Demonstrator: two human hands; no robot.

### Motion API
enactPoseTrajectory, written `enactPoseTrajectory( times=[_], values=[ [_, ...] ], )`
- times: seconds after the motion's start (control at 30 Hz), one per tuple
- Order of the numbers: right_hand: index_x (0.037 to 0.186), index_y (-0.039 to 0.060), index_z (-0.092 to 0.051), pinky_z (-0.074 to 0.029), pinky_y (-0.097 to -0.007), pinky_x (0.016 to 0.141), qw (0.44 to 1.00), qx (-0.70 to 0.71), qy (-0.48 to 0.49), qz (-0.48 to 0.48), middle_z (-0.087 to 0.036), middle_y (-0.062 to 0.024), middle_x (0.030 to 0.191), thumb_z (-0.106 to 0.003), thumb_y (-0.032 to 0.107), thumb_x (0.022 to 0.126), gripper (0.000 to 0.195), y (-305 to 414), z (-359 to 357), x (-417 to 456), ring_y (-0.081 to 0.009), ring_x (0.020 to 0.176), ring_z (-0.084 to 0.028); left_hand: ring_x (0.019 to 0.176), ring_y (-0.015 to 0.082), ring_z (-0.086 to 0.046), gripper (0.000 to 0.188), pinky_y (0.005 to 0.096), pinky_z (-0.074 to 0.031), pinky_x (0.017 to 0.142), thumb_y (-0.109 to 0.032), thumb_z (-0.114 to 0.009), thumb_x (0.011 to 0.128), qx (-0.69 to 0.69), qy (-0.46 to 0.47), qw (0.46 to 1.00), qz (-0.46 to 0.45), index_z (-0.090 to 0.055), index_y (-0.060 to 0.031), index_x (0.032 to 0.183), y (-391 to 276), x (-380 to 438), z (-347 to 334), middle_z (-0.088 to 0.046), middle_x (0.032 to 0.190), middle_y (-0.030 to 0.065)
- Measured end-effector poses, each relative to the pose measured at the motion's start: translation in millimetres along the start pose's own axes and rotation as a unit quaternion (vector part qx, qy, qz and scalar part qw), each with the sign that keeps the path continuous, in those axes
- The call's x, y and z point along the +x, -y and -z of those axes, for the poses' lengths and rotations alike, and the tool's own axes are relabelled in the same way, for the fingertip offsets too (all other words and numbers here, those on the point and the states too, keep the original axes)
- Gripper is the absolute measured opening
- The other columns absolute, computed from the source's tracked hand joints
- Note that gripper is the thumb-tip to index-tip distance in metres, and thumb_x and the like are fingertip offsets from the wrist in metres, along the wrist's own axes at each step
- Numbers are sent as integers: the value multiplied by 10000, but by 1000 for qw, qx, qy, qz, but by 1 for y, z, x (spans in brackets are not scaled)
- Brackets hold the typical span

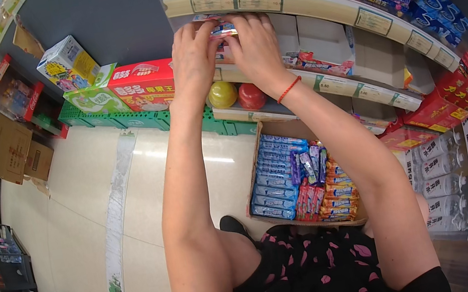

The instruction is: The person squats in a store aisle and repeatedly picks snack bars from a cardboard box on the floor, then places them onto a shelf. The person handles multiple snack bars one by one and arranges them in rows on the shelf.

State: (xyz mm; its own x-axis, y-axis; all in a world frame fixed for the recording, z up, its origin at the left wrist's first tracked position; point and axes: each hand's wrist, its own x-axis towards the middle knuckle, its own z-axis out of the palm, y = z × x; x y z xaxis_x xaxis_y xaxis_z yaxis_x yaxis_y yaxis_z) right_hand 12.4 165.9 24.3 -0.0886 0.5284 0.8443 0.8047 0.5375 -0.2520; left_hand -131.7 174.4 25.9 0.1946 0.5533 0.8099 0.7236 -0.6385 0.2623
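Observation:
Both hands reach into the shelf tier under the upper price rail (231, 0). My left hand (195, 52) and my right hand (254, 44) hold a small shiny candy packet (223, 30) between their thumbs and fingers. A red cord bracelet (289, 89) circles the right wrist. Below my right forearm, an open cardboard box (254, 175) holds rows of blue stick packs (272, 188), purple packs (308, 165), red packs (309, 202) and orange-yellow packs (339, 195). Opened display cartons (321, 32) and some red-wrapped candy (318, 61) lie on the shelf to the right of the hands.
A yellow ball-shaped container (222, 94) and a red one (252, 96) sit on the lowest shelf. Green crates (117, 123) carry a red carton (141, 87) at the left. Wrapped water bottles (439, 166) stand at the right. Brown cartons (9, 148) rest on the floor.

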Motion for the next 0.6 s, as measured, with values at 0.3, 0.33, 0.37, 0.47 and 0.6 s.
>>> enactPoseTrajectory(
  times=[0.3,0.33,0.37,0.47,0.6],
  values=[
    [1165,65,-595,-422,-428,942,999,10,30,-13,-587,-105,1139,-671,94,841,334,-5,37,-18,-319,1050,-520,1052,306,-577,330,397,-486,877,-169,-716,859,-24,47,999,-11,-663,-73,1170,-23,-1,13,-624,1095,103],
    [1163,66,-596,-424,-425,939,999,13,29,-9,-589,-104,1134,-675,92,838,335,-6,42,-20,-317,1046,-521,1053,305,-579,329,398,-486,880,-173,-721,855,-25,56,998,-15,-667,-70,1164,-26,-2,15,-627,1091,103],
    [1161,68,-596,-425,-423,937,1000,16,27,-5,-590,-102,1130,-679,90,836,336,-6,47,-23,-314,1043,-523,1051,306,-582,326,399,-486,880,-173,-723,853,-33,69,997,-12,-670,-68,1158,-29,-2,16,-629,1088,103],
    [1151,69,-599,-428,-422,929,999,24,24,-4,-592,-99,1119,-685,89,831,333,-6,60,-32,-313,1034,-527,1045,310,-589,318,401,-487,880,-163,-728,847,-48,99,994,-16,-677,-60,1144,-41,-3,22,-634,1077,105],
    [1142,64,-603,-430,-421,921,999,32,16,-4,-593,-101,1113,-687,87,826,328,-9,79,-44,-315,1029,-532,1037,315,-593,309,400,-491,873,-123,-725,842,-67,108,991,-50,-675,-50,1138,-53,-7,22,-636,1067,108]
  ],
)
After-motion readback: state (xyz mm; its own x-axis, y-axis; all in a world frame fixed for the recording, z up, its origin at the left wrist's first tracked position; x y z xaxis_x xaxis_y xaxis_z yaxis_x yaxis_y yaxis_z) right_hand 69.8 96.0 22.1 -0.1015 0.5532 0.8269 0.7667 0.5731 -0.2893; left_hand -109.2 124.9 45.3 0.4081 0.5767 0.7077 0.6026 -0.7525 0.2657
